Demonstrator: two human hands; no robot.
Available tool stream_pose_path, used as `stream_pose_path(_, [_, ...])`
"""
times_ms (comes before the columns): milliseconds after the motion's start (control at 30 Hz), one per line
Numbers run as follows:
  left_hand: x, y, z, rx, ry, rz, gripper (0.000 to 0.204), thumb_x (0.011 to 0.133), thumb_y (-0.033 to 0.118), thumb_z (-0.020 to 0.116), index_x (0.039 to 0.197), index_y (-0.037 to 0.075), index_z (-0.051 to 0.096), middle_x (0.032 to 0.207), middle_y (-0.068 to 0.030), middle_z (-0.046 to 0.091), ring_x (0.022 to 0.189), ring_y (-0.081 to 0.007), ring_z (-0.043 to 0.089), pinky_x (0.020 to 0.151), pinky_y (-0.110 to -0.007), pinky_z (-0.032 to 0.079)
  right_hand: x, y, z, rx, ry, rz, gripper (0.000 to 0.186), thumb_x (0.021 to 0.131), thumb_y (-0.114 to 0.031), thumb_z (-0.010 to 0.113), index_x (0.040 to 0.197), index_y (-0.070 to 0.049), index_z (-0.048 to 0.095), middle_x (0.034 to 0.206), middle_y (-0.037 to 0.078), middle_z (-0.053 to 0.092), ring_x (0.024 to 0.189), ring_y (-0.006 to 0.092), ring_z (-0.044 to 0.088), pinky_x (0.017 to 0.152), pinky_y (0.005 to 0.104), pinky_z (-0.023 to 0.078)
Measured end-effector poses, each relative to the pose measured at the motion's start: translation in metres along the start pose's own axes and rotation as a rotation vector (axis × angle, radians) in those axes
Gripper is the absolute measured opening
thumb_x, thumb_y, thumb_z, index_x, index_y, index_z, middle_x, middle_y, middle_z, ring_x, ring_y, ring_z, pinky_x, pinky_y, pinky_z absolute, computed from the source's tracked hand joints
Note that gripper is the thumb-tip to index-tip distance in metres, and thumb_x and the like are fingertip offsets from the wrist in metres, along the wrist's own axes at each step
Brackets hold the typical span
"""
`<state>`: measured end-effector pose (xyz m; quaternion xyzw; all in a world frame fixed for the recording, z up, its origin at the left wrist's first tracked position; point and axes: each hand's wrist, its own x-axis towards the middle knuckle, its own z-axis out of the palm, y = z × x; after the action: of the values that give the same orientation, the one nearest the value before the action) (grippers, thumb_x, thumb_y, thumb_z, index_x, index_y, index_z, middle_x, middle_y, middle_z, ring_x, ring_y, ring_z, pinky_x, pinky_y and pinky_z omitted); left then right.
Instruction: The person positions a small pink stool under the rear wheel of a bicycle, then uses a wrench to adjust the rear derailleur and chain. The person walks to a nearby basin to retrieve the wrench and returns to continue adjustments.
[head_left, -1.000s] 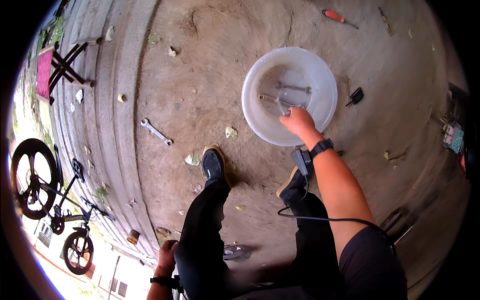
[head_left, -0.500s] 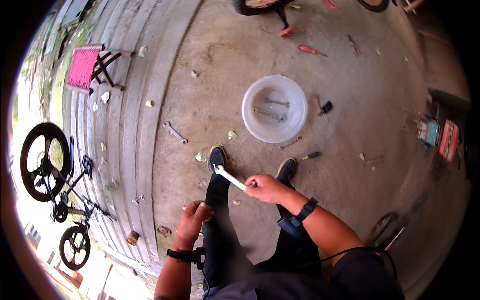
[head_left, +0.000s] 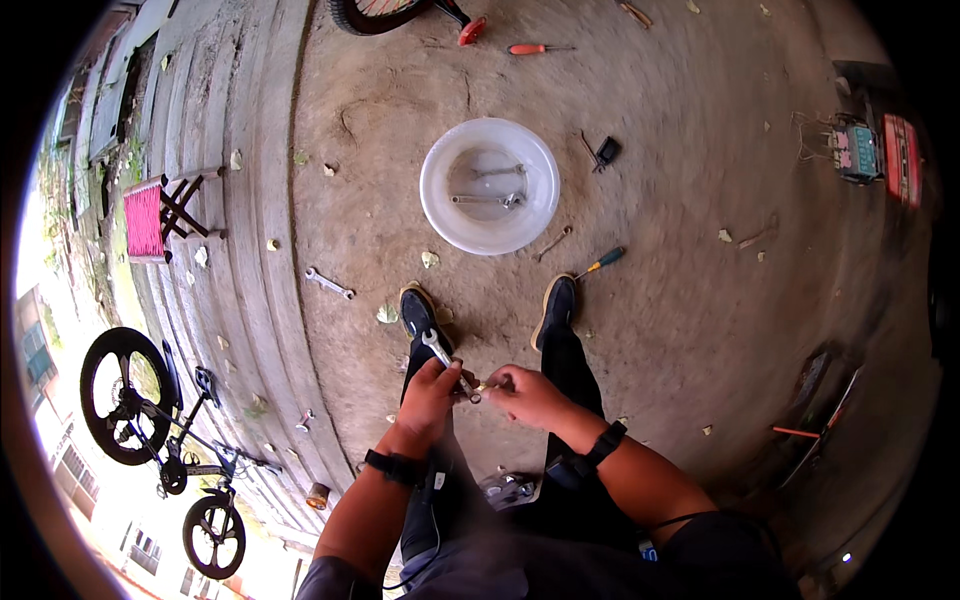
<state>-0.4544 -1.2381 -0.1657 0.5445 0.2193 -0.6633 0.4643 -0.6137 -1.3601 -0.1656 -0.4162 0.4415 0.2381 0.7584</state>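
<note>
My left hand [head_left: 428, 397] is wrapped round a silver combination wrench [head_left: 436, 347]. Its open-ended jaw points up and away over my left shoe, and the ring end sticks out below the fingers, toward my right hand. Close beside that end, my right hand [head_left: 530, 398] is closed in a pinch. Something small and yellowish shows at its fingertips, too small to name. Beyond my feet stands a white plastic basin [head_left: 431, 190]; inside it lie two metal wrenches [head_left: 478, 200].
Another wrench [head_left: 330, 284] lies on the ground at left. A screwdriver [head_left: 605, 259] rests beside my right shoe, and a red-handled screwdriver [head_left: 527, 49] lies farther off. Left are a pink folding stool [head_left: 145, 220] and a black bicycle [head_left: 170, 430]; a red box [head_left: 901, 160] sits far right.
The wrench has passed from my right hand to my left. Both hands have come together over my lap, the right now pinching something small. The view has shifted.
</note>
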Motion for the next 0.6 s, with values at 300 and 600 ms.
stream_pose_path(300, [0.047,-0.038,0.058,0.632,0.033,0.053,0.021,0.097,0.021,0.055,0.101,0.0,0.057,0.086,-0.0086,0.068,0.078,-0.0163,0.065,0.068,-0.029,0.051,0.011,0.038,-0.062,0.783,0.17,0.001,0.023,0.098,-0.026,0.055,0.114,-0.009,0.052,0.098,0.006,0.064,0.091,0.0175,0.063,0.082,0.0336,0.049])
stream_pose_path(600, [0.038,-0.048,0.116,1.148,0.11,0.298,0.031,0.093,0.026,0.061,0.109,-0.001,0.058,0.093,-0.0175,0.069,0.086,-0.0227,0.069,0.078,-0.034,0.053,0.016,0.025,-0.073,0.919,0.204,-0.176,0.016,0.098,-0.021,0.057,0.107,-0.009,0.052,0.097,0.005,0.061,0.09,0.019,0.063,0.081,0.0345,0.05])
